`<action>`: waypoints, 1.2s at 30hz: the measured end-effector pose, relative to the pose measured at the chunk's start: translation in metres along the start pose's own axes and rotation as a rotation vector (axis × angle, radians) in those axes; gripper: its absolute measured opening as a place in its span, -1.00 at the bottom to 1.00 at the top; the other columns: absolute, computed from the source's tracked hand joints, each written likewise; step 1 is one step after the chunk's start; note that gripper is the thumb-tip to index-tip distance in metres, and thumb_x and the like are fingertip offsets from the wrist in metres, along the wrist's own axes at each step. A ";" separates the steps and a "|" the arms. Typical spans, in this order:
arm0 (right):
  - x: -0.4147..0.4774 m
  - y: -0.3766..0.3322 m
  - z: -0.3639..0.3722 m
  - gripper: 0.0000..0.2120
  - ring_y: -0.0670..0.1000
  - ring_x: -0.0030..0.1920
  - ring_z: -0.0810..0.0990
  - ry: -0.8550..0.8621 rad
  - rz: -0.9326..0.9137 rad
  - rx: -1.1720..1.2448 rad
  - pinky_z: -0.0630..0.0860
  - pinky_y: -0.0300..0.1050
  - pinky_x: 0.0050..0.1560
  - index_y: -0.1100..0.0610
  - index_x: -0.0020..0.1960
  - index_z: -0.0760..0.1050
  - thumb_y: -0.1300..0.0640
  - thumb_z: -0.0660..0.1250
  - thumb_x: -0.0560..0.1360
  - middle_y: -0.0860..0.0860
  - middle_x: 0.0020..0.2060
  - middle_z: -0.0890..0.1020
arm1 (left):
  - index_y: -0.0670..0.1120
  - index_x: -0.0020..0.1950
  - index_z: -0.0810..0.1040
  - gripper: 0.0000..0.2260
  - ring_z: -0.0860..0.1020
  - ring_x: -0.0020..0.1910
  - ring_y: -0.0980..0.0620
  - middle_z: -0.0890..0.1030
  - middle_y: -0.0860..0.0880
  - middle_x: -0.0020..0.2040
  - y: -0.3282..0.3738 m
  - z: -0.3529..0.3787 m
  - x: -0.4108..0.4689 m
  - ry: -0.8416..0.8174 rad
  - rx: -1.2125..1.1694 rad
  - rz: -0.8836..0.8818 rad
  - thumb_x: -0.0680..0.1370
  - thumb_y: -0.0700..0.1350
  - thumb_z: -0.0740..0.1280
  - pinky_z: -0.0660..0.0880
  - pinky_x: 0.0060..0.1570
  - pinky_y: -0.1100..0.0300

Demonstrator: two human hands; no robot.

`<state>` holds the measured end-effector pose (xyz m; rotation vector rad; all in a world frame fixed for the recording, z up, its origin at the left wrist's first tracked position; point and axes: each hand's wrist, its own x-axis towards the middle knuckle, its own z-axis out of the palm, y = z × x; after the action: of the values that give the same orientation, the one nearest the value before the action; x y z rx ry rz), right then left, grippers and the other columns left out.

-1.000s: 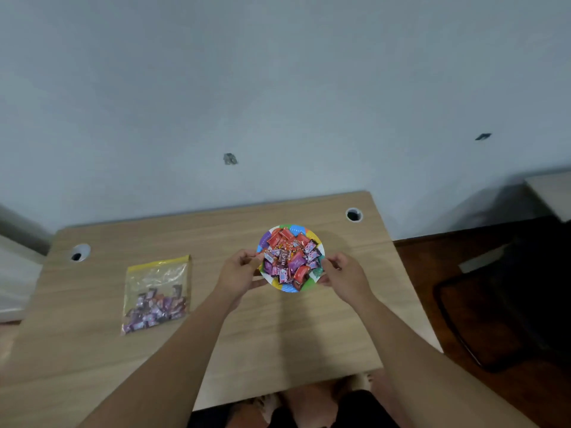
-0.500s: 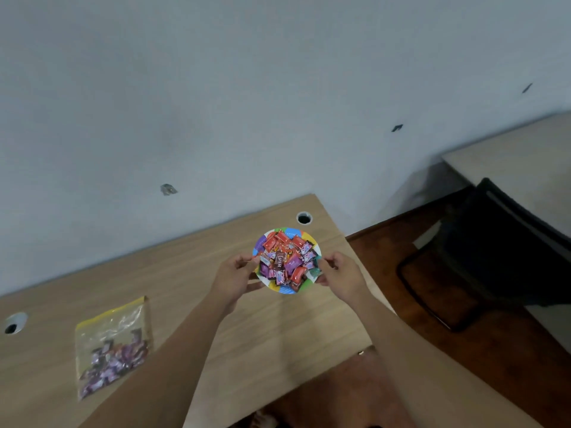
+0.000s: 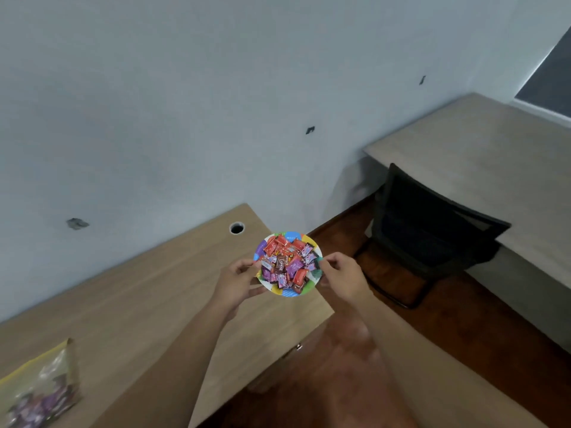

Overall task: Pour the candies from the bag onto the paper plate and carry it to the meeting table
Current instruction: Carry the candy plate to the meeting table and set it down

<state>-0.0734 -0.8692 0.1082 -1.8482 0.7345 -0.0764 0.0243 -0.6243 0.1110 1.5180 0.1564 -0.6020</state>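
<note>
A small paper plate (image 3: 292,292) with a multicoloured rim hangs in the air over the right end of the wooden desk (image 3: 129,307). Red and purple wrapped candies (image 3: 285,264) are heaped on it. My left hand (image 3: 236,281) pinches the plate's left rim, and my right hand (image 3: 341,274) pinches the right rim. The clear zip bag (image 3: 40,387), with a few purple candies still inside, lies flat on the desk at the lower left.
A second, longer table (image 3: 482,168) stands at the right against the wall. A black chair (image 3: 429,230) sits in front of it on the dark wood floor (image 3: 463,335). A round cable hole (image 3: 237,227) marks the desk's far right corner.
The view has swung right. The plate, held by both hands, has shifted toward the desk's right edge, the bag has slid to the lower left, and the second table and chair have come into view.
</note>
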 end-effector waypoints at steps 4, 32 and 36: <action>0.001 0.025 -0.066 -0.83 -0.06 -0.14 0.80 0.020 -0.017 -0.053 0.72 -0.24 -0.23 0.09 0.09 0.66 0.02 0.37 0.68 -0.02 -0.06 0.78 | -0.16 0.03 0.63 -0.93 0.73 -0.25 0.01 0.72 -0.16 0.00 -0.005 0.069 -0.008 -0.026 0.010 -0.001 0.66 -0.16 0.42 0.70 -0.27 0.14; -0.075 0.232 -0.450 -0.79 -0.02 -0.26 0.78 0.589 0.287 0.243 0.79 0.05 -0.11 0.15 -0.08 0.64 0.02 0.45 0.63 0.05 -0.22 0.78 | -0.14 0.20 0.67 -0.84 0.78 0.07 -0.09 0.76 -0.15 0.13 -0.044 0.538 -0.044 -0.596 0.406 -0.057 0.67 -0.10 0.41 0.75 0.01 -0.03; -0.066 0.250 -0.504 -0.79 0.02 -0.17 0.81 0.651 0.338 0.246 0.78 -0.03 -0.13 0.15 -0.05 0.64 0.00 0.43 0.64 0.06 -0.14 0.79 | -0.14 0.19 0.66 -0.85 0.78 0.07 -0.07 0.76 -0.14 0.12 -0.046 0.611 -0.034 -0.675 0.440 -0.064 0.68 -0.11 0.41 0.75 0.03 -0.04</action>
<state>-0.4341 -1.3068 0.1141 -1.4359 1.4093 -0.5415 -0.1895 -1.1989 0.1313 1.6421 -0.4754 -1.2235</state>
